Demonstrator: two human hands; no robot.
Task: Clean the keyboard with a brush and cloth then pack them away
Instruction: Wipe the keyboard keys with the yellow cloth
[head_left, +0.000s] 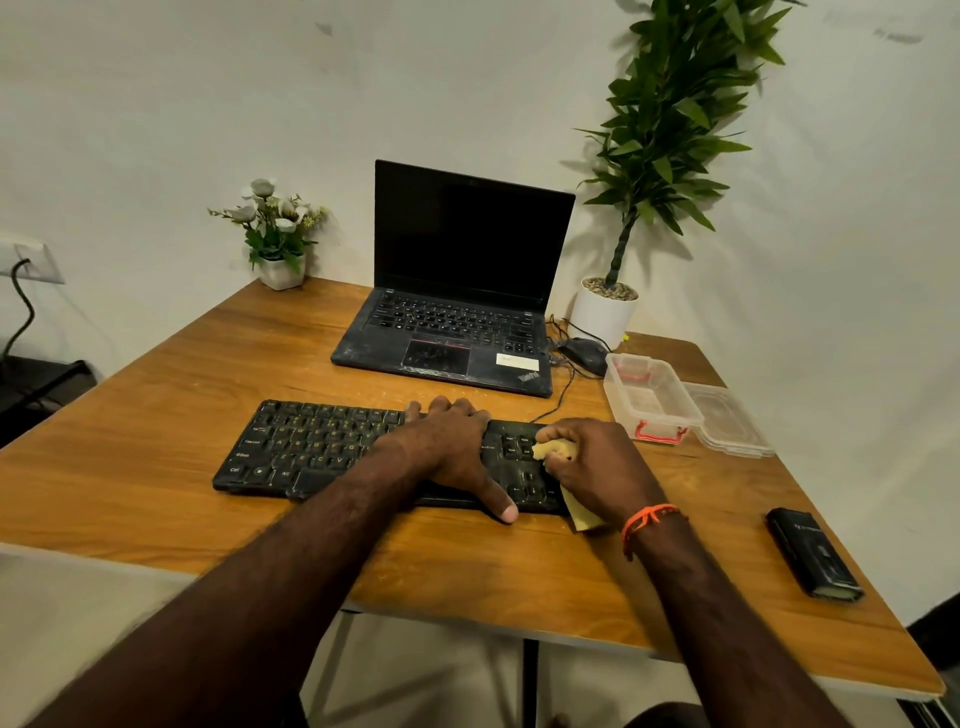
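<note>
Lying across the wooden table with its long axis running left to right, the keyboard sits directly in front of the person, just below the open laptop. The yellow cloth is bunched on the keyboard's right end, over the keys there, with a corner trailing off the near edge. The right hand has its fingers curled round the cloth and is the nearer one to that end. The left hand lies flat with fingers spread, pressing the keyboard's middle, thumb at the near edge, seemingly to steady it. I judge wiping must travel leftward along the long axis. The open plastic box waits just right of the keyboard.
</note>
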